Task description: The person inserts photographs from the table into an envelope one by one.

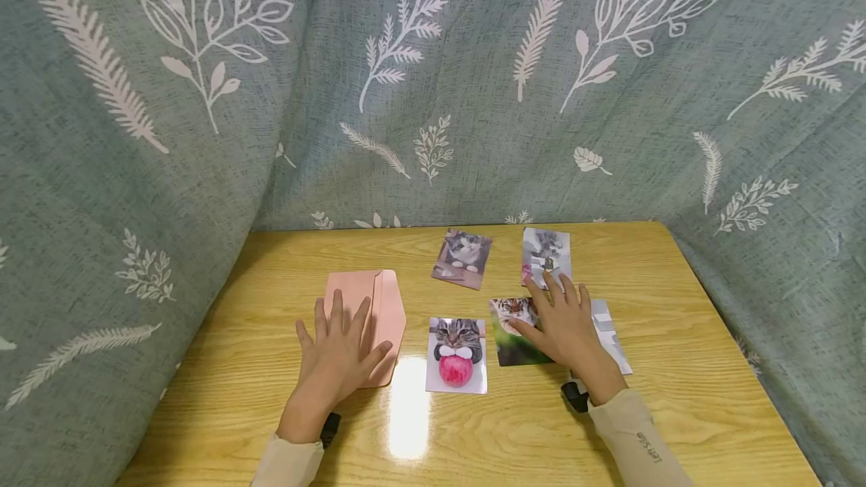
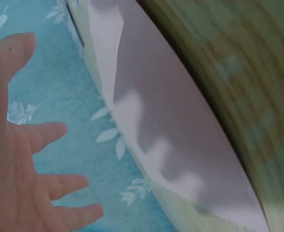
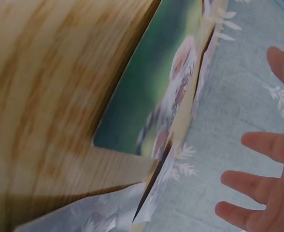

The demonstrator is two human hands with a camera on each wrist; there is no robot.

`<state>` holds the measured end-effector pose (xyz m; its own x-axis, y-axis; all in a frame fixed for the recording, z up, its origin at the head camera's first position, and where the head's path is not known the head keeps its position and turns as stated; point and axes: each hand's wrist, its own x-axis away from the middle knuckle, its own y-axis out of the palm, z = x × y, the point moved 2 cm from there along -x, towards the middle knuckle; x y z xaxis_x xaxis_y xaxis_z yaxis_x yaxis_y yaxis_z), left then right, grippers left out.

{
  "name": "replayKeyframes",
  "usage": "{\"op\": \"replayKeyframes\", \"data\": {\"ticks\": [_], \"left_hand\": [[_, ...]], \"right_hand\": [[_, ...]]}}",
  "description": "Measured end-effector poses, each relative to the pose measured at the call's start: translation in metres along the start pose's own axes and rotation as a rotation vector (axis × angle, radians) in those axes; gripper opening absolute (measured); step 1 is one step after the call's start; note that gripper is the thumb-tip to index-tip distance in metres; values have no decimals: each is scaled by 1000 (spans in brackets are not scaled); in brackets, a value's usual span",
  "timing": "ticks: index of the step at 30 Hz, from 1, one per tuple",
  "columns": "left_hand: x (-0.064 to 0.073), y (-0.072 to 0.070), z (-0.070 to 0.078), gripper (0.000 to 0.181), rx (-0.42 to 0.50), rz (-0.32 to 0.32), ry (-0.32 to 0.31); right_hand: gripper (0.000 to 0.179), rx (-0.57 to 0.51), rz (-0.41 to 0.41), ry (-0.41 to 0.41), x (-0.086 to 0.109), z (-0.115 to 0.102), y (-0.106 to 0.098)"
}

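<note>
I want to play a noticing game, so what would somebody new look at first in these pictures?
Probably the cat card with its bright pink ball, lying near the middle of the table. Next might come the tiger card just to its right, or the pink envelope over on its left. Behind them hangs a big, leafy blue-green curtain.

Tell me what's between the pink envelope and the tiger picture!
The pink-ball cat picture lies between the pink envelope and the tiger picture; that shows in the head view.
</note>
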<state>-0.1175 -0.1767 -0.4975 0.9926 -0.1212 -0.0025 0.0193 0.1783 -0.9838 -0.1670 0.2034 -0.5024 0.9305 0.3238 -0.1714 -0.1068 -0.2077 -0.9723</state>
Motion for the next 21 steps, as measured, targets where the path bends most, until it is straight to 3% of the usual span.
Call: {"op": "replayKeyframes", "data": {"ticks": [14,21], "left_hand": [[17,0,-9,82,96,58,46],[25,2,-16,83,139,52,42]], "right_hand": [[72,-83,-22,-49,-3,-19,1],[66,-142,-21,-93,-6,-30,5]]}}
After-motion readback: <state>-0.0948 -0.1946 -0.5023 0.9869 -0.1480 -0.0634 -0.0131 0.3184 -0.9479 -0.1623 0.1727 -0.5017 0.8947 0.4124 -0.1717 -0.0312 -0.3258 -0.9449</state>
